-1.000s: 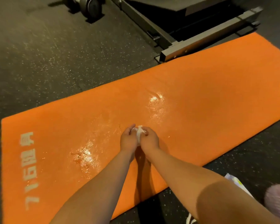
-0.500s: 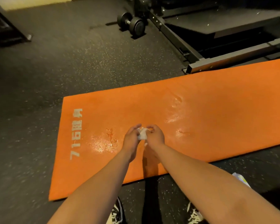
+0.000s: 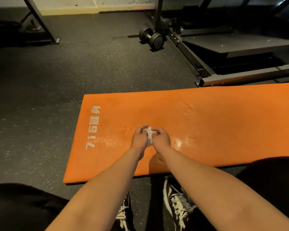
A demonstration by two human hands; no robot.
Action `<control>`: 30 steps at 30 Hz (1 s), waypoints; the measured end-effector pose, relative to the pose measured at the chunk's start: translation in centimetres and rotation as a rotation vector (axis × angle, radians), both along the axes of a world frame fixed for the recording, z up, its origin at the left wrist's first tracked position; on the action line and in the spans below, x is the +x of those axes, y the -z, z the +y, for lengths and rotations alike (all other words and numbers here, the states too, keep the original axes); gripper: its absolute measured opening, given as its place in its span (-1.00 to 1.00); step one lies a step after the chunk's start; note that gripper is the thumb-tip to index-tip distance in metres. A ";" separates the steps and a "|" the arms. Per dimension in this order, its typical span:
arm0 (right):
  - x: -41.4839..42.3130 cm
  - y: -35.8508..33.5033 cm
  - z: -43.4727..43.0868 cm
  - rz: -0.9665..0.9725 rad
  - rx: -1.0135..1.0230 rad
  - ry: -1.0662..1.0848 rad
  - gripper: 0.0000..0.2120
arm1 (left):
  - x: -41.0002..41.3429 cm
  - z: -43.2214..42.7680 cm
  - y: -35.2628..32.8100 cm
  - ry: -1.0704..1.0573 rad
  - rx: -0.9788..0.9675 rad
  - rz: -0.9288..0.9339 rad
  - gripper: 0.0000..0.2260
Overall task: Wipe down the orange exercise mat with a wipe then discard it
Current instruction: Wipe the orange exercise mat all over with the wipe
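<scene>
Camera view lifted since the earlier frames: the orange exercise mat [image 3: 215, 117] sat lower and further right, its printed short end near centre, with the dumbbell [image 3: 151, 38], more floor [image 3: 40, 97] and both shoes [image 3: 178, 202] in frame. The hands hadn't parted. Left hand [image 3: 139, 139] and right hand [image 3: 162, 139] met over the mat's near half, with the white wipe [image 3: 149, 133] bunched between them, apparently lifted off the surface. The fingers [image 3: 143, 128] of both hands were curled in and pinching the wipe, and only a small wad showed. Wet sheen lay on the mat either side of the hands, so wiping looked largely done. Step in hand: probably balling up or refolding the wipe. The next move called for pressing it back down on any dry stretch, or else carrying it off in one hand to a bin; none was in view.
</scene>
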State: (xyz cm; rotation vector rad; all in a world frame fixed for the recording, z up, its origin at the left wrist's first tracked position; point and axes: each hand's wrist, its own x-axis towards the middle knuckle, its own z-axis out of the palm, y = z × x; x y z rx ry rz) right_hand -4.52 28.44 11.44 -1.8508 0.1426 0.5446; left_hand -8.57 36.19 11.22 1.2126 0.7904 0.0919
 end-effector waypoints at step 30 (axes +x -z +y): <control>-7.5 5.9 9.2 0.165 0.038 -0.425 -0.67 | -9.6 7.8 4.4 -0.395 0.136 0.099 -0.72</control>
